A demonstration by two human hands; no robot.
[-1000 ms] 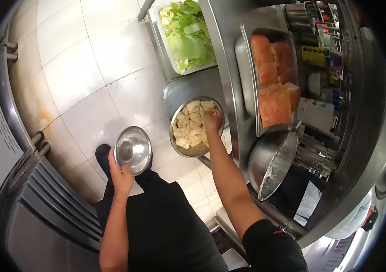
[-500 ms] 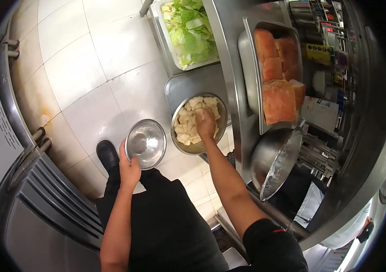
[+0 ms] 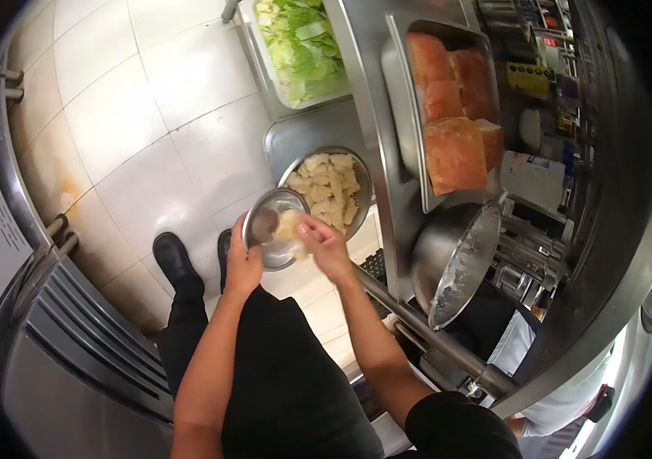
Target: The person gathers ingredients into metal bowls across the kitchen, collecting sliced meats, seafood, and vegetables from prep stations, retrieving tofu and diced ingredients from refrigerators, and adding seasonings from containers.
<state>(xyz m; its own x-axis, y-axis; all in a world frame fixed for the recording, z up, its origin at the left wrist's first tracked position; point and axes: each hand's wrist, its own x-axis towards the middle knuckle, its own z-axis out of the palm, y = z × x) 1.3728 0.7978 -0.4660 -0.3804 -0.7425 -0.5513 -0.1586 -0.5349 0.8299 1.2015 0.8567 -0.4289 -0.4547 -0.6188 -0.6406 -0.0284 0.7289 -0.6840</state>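
My left hand (image 3: 243, 264) grips the rim of a small shiny metal bowl (image 3: 259, 239), its fingers closed around the near left side. At the bowl's right edge, my right hand (image 3: 327, 249) has its fingers closed on pale food pieces (image 3: 288, 226); the pieces are partly blurred over the bowl. Just behind stands a larger metal bowl (image 3: 366, 177) full of pale, strip-like food pieces (image 3: 330, 183), whose exact kind I cannot tell. The small bowl and my right hand cover part of its near side.
A tray of chopped lettuce (image 3: 303, 50) lies beyond the large bowl. On the steel counter (image 3: 376, 115) to the right sit a deep pan of orange-pink fish slabs (image 3: 460, 157) and a tilted wok-like bowl (image 3: 456, 268). Another person's sleeve (image 3: 567, 413) shows at lower right.
My right hand has lifted pale pieces out of the large bowl and moved left to the small bowl. My left hand has brought the small bowl right, up against the large one.
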